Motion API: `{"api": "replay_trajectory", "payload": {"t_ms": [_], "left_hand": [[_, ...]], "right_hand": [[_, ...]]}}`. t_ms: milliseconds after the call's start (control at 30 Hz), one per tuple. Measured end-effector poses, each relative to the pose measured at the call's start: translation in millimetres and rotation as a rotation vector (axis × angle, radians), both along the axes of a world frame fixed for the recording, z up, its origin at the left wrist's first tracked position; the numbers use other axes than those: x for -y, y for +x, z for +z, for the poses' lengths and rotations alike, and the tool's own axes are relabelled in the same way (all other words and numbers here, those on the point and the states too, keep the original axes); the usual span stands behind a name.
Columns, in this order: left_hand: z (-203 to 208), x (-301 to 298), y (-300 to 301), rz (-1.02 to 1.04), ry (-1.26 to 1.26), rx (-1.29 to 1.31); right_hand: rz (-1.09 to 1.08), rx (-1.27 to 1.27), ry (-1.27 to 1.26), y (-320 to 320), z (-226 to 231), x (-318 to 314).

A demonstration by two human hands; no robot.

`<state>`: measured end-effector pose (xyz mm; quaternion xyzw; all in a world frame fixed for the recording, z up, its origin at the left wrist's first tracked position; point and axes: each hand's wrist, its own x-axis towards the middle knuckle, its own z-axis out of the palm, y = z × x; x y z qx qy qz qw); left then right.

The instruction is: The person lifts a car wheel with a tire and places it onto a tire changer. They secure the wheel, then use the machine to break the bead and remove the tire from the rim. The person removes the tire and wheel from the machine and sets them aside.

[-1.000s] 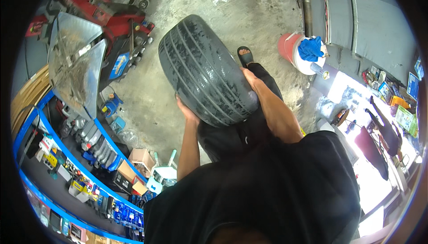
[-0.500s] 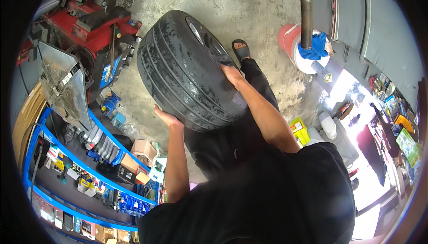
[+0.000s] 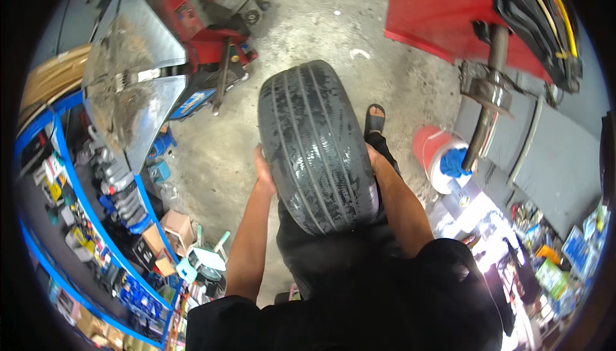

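Note:
A black car tyre (image 3: 311, 142) with wet-looking patches on its grooved tread is held up in front of my body. Its tread faces me, and the wheel seen inside it earlier is hidden now. My left hand (image 3: 264, 170) presses against the tyre's left sidewall, its fingers partly out of sight. On the opposite sidewall, my right hand (image 3: 373, 156) grips the tyre, with most of the fingers behind it. The tyre's near end is close to my black trousers.
A red machine (image 3: 212, 30) with broad metal plates (image 3: 138, 75) stands left. Another red machine (image 3: 443, 24) with a bare shaft (image 3: 481, 133) juts in at right, above a bucket (image 3: 428, 145) and blue cloth (image 3: 453, 161). Loaded blue-framed shelving (image 3: 96, 203) runs along the left.
The tyre has swung from slanted to nearly upright and sits further right in view, its wheel side turned away. Both hands still hold it. More of the right-hand machine has come into view.

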<state>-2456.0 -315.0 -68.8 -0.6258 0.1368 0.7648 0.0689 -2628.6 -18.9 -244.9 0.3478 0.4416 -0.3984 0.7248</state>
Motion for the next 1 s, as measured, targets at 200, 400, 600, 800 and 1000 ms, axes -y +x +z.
{"api": "replay_trajectory", "payload": {"t_ms": [200,400,600,800,1000], "left_hand": [[0.2,-10.7,2.2,-0.007,-0.047,0.001],[13.2,11.2,-15.0,0.103,-0.074,-0.149],[22.6,17.5,-20.8,0.095,-0.185,-0.057],[2.4,42.8,-42.3,0.162,-0.340,-0.024],[1.8,49.7,-64.3,0.251,-0.435,-0.076]], "right_hand": [[0.082,-0.058,-0.022,-27.1,51.2,32.4],[0.133,-0.155,-0.046,-59.0,87.7,62.9],[0.174,-0.175,-0.034,-95.4,103.8,86.6],[0.128,-0.187,-0.136,-123.2,70.5,143.8],[0.050,-0.312,-0.099,-156.2,57.7,183.1]]}}
